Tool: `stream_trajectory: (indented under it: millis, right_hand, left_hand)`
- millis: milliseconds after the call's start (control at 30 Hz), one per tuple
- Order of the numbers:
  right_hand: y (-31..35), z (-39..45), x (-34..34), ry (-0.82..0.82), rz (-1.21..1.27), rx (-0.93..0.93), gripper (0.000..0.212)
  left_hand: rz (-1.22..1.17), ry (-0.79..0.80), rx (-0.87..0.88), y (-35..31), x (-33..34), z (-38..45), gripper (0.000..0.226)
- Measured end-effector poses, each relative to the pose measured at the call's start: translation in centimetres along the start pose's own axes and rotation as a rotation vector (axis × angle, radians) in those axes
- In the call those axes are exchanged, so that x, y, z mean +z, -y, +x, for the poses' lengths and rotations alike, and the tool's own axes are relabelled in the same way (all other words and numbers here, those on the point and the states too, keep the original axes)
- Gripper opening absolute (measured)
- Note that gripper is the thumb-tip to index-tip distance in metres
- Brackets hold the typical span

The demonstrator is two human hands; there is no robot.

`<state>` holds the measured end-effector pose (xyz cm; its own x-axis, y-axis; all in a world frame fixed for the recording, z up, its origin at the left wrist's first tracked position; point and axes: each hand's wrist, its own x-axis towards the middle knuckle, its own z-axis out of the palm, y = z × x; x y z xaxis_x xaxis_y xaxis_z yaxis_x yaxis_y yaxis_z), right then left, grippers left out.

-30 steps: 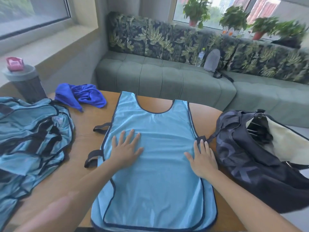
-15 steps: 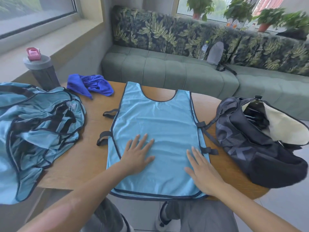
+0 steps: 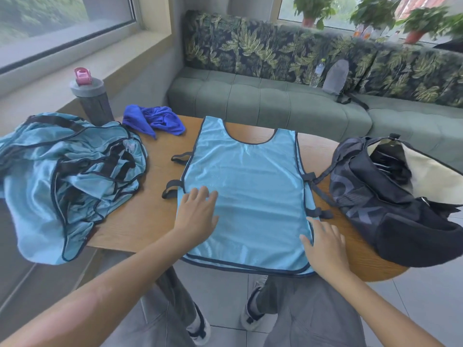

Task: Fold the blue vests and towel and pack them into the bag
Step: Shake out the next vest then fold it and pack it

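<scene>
Both hands (image 3: 198, 214) (image 3: 325, 242) press flat on the spread vest (image 3: 250, 196).

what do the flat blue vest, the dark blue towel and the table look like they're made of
Flat vest: likely thin synthetic mesh; slight sheen, fine dotted weave, dark binding on the edges.
Towel: looks like soft microfibre or terry; matte, plush folds.
Table: wood or wood-look veneer; visible grain, smooth matte top.

One head-worn view, wide-angled
It looks forward and down from close above the desk (image 3: 140, 229); sofa (image 3: 275, 103) straight beyond.
</scene>
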<state>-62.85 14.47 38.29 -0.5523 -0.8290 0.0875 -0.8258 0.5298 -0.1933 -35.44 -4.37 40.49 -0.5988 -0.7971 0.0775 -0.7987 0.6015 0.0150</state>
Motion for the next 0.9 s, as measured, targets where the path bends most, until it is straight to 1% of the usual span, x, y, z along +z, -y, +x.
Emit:
stream_trajectory:
  millis: [33, 100, 167, 200, 267, 300, 333, 400, 433, 533, 600, 633, 667, 733, 800, 867, 900]
  right_hand:
    - [0.3, 0.2, -0.1, -0.015, 0.024, 0.057, 0.046]
    - [0.7, 0.7, -0.3, 0.019, 0.053, 0.154, 0.042]
    - [0.7, 1.3, -0.3, 0.087, 0.097, 0.223, 0.04]
    - [0.5, 1.6, -0.2, 0.122, 0.115, 0.253, 0.038]
    - [0.4, 2.0, -0.1, 0.173, 0.126, 0.284, 0.03]
    - [0.3, 2.1, -0.1, 0.185, 0.122, 0.292, 0.021]
    - [0.2, 2.1, -0.1, 0.199, 0.139, 0.296, 0.016]
    - [0.1, 2.0, -0.4, 0.205, 0.196, 0.286, 0.028]
    - [0.0, 1.8, -0.6, 0.191, 0.227, 0.281, 0.028]
    - [-0.1, 0.8, -1.4, 0.136, 0.334, 0.239, 0.024]
    - [-0.1, 0.2, -1.6, 0.12, 0.361, 0.202, 0.022]
    - [-0.2, 0.0, -1.4, 0.117, 0.372, 0.189, 0.022]
    - [-0.2, -0.2, -1.3, 0.111, 0.385, 0.176, 0.022]
    - [-0.3, -0.4, -0.8, 0.096, 0.41, 0.16, 0.022]
    - [-0.2, -0.4, -0.5, 0.081, 0.404, 0.131, 0.022]
    - [-0.3, -0.3, -0.2, 0.079, 0.384, 0.121, 0.02]
    - [-0.5, -0.3, 0.0, 0.077, 0.378, 0.119, 0.019]
  left_hand:
    - [0.029, -0.025, -0.073, 0.5, -0.4, -0.8, 0.054]
    - [0.017, 0.026, -0.192, 1.8, -1.0, -2.1, 0.057]
    - [-0.123, 0.118, -0.269, 3.0, -0.8, -2.7, 0.062]
    - [-0.215, 0.158, -0.292, 3.4, -0.6, -2.9, 0.061]
    - [-0.333, 0.183, -0.297, 4.1, -0.2, -3.1, 0.045]
    - [-0.366, 0.178, -0.293, 4.4, 0.0, -3.1, 0.036]
    - [-0.394, 0.178, -0.287, 4.7, 0.1, -3.3, 0.03]
    - [-0.439, 0.176, -0.269, 5.4, 0.2, -3.5, 0.024]
    - [-0.457, 0.168, -0.262, 5.8, 0.2, -3.7, 0.022]
    - [-0.513, 0.073, -0.221, 7.0, 0.6, -4.7, 0.022]
    - [-0.553, 0.026, -0.244, 7.7, 0.9, -5.6, 0.023]
    - [-0.579, 0.028, -0.298, 8.0, 0.9, -5.9, 0.024]
    - [-0.605, 0.053, -0.379, 8.2, 0.9, -6.0, 0.026]
    - [-0.619, 0.151, -0.521, 8.3, 0.6, -5.9, 0.03]
    - [-0.63, 0.253, -0.545, 7.6, 0.2, -5.6, 0.031]
    - [-0.689, 0.305, -0.548, 6.8, 0.6, -5.1, 0.039]
    - [-0.723, 0.313, -0.563, 6.5, 0.8, -4.9, 0.039]
